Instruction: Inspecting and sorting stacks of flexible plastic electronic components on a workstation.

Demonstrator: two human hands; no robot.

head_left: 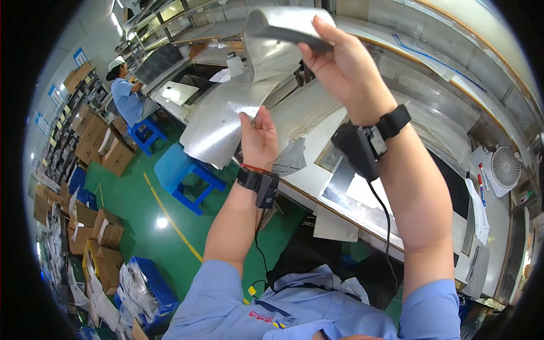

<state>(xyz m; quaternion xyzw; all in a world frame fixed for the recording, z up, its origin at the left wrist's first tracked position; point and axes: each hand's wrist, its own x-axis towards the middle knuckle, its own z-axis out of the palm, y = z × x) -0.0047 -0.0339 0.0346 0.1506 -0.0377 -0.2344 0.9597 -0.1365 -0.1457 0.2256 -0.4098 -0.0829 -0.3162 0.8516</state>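
A large, shiny, see-through plastic sheet (212,122) spreads over the far-left part of the workbench and curves up toward my right hand. My right hand (348,68), raised at the top, pinches a dark grey band (292,35) between thumb and fingers. The lifted part of the sheet curls above and behind this band; whether the two are joined is unclear. Lower and to the left, my left hand (260,139) has its palm turned up and its fingers curled at the sheet's near right edge. Its thumb and fingers close there on the edge.
More clear sheets lie on the white workbench (306,184). A white fan (501,170) and markers (481,184) are at the right. Blue stools (181,173) stand left of the bench. A co-worker (129,93) sits farther along it. Cardboard boxes (107,229) and a blue crate (150,286) line the left.
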